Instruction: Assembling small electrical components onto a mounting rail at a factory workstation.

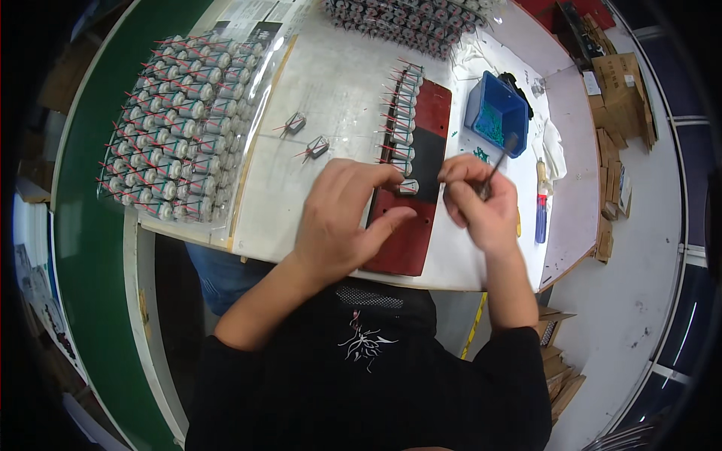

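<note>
On a red and black fixture [406,240], a row of small silvery motors [404,125] with red and dark wires runs away from me. The nearest motor [408,187] lies beside the fingertips of my left hand [340,214]. That hand's index finger reaches to the motor's left end, and its thumb is stretched out below, apart from it. To the right of the fixture, my right hand [485,209] is closed around a thin dark tool [499,162] that slants up between the fingers. Its exact kind and its lower end are hidden by the fingers.
Two loose motors [317,147] lie left of the fixture. Stacked motors fill a clear plastic tray [242,143] at left; more stand at the back [406,22]. A blue bin [496,113] with small green pieces and a screwdriver [541,214] are at right.
</note>
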